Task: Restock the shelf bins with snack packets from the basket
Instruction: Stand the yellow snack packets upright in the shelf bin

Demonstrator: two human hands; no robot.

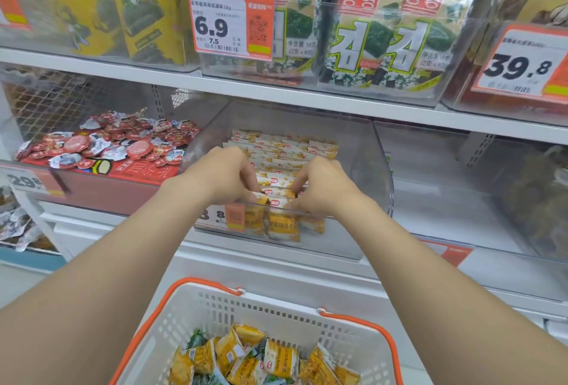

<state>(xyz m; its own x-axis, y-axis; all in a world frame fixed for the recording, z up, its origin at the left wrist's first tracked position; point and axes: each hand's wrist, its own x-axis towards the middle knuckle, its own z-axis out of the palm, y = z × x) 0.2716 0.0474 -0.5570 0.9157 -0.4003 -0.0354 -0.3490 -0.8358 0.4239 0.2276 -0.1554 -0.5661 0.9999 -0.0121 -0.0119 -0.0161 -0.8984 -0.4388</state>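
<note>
Inside clear bin [380,166], left hand [222,176] and right hand [323,188] curled, seemingly pinching yellow packets [277,194].

A long white metal shelf board [276,94] runs across — under it, at the left, stands a pale wire mesh back panel [61,98]. Bright, even light.

White shelf [276,260] carries clear bin [364,169] of yellow packets [278,151] beside red box [129,173]

Bin [364,175] top open btwn front wall [338,238] & upper shelf [307,102]; packet rows [285,151] fill the back.
</note>
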